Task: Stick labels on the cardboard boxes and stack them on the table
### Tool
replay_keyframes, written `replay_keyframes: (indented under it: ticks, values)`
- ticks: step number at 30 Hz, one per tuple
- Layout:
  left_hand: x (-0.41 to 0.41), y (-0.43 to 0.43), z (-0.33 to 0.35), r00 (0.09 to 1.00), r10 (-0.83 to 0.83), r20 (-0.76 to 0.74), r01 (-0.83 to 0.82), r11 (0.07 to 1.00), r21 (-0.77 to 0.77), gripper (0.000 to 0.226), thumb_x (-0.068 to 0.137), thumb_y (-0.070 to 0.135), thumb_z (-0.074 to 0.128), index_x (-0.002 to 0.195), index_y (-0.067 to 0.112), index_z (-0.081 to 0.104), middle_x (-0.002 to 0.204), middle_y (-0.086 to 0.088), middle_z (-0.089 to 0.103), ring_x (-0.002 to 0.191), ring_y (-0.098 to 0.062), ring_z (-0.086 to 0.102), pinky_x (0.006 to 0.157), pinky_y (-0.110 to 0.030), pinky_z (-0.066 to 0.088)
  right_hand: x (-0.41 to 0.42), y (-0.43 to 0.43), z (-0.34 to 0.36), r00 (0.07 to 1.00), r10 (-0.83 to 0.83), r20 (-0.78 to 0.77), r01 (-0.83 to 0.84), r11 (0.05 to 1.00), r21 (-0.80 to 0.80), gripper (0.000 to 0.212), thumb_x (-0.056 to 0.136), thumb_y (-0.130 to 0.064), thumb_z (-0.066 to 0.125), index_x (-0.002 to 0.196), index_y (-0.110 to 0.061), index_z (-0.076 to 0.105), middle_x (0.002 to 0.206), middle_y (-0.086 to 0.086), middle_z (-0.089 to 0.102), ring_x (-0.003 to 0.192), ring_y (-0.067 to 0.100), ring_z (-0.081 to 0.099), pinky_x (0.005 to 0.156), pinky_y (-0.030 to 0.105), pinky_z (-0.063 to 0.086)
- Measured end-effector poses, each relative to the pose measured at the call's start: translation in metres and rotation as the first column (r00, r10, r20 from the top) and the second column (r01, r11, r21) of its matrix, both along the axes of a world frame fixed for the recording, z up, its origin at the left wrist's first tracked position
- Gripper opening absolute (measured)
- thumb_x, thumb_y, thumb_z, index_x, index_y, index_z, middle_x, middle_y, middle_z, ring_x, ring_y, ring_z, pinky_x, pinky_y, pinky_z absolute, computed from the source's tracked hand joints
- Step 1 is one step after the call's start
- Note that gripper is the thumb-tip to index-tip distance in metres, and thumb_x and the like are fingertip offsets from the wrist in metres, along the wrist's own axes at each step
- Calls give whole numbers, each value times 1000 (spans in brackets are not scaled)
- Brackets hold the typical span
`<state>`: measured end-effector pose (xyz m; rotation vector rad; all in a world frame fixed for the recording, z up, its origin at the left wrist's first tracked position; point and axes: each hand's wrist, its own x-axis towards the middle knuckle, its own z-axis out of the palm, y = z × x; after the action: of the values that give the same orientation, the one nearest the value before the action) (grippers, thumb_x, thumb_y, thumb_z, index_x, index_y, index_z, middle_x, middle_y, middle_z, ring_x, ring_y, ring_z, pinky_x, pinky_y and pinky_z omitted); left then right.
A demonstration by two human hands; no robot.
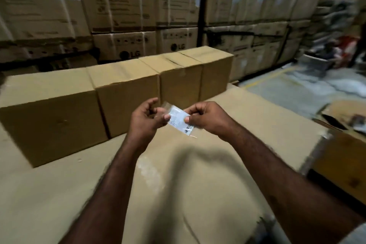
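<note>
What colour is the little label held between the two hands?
The label is white with black barcode print; head view.

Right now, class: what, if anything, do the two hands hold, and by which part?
A white label: the right hand pinches its right edge, the left hand its left edge.

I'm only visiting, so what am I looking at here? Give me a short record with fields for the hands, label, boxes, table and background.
left hand: pinches the label's left edge
right hand: pinches the label's right side
label: small, white, with a barcode, held in the air above the table
boxes: four plain ones in a single row on the table, none stacked, no label seen on them
table: covered in cardboard
background: wall of stacked cartons, some marked LG
</note>
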<state>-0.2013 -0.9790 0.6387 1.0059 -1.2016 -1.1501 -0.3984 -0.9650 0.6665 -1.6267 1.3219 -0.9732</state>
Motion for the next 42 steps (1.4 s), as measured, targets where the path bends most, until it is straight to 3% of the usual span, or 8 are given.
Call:
replay_keyframes:
  ticks: [7, 10, 19, 25, 31, 34, 39, 42]
  values:
    - [-174, 29, -29, 929, -358, -97, 369, 916, 154, 44, 86, -13, 63, 125, 6, 56, 87, -7, 65, 84, -22, 66, 85, -38, 59, -159, 89, -18, 911, -412, -33, 413, 906, 90, 8, 86, -6, 70, 93, -6, 73, 73, 6, 66, 66, 13, 52, 57, 23, 40]
    - [-244, 65, -53, 859, -512, -24, 502, 831, 238, 36, 89, -9, 63, 121, 8, 60, 92, -7, 66, 87, -22, 64, 84, -39, 57, -224, 143, -38, 855, -512, -86, 519, 843, 138, 8, 85, -3, 72, 86, -10, 73, 59, -5, 65, 51, 3, 51, 51, 18, 39]
    - [-437, 153, -100, 641, -707, 300, 659, 707, 258, 18, 85, -7, 68, 99, 4, 68, 71, 0, 66, 57, -4, 59, 50, -17, 44, -383, 283, -98, 727, -660, -188, 679, 651, 340, 3, 84, 0, 70, 86, 2, 71, 72, 10, 66, 56, 12, 54, 42, 14, 42]
    - [-579, 206, -154, 555, -765, 326, 638, 643, 424, 19, 86, -2, 67, 93, 15, 65, 78, -6, 69, 68, -21, 61, 62, -34, 52, -492, 347, -166, 613, -773, -163, 746, 500, 440, 10, 81, -2, 73, 74, -8, 69, 62, 4, 62, 55, 13, 51, 48, 20, 39]
    - [-695, 279, -234, 461, -841, 284, 593, 530, 606, 43, 84, 3, 74, 123, 14, 59, 108, -3, 61, 93, -21, 63, 86, -43, 58, -574, 404, -257, 388, -882, -269, 844, 222, 489, 22, 72, -9, 78, 55, -19, 68, 58, -3, 66, 59, 11, 60, 60, 26, 49]
    - [-728, 303, -289, 358, -893, 274, 578, 443, 685, 27, 84, -6, 70, 87, 18, 59, 86, 1, 60, 80, -20, 60, 79, -36, 50, -593, 427, -327, 302, -875, -378, 831, 48, 555, 17, 71, -14, 76, 56, -17, 68, 60, -3, 66, 67, 15, 65, 63, 25, 50]
    - [-769, 313, -420, 147, -956, 252, 508, 292, 810, 21, 85, 4, 71, 77, 20, 59, 86, -11, 65, 84, -23, 61, 76, -32, 48, -614, 442, -468, 202, -854, -479, 769, -164, 618, 9, 76, -15, 69, 75, -11, 77, 82, 8, 75, 86, 27, 69, 79, 35, 56]
    - [-779, 309, -517, 20, -954, 300, 454, 276, 847, 5, 67, 31, 72, 71, 30, 71, 78, -10, 64, 78, -21, 60, 72, -33, 45, -618, 437, -553, 185, -816, -548, 766, -230, 601, 18, 84, -16, 61, 88, -8, 78, 96, 13, 75, 97, 31, 68, 82, 32, 54]
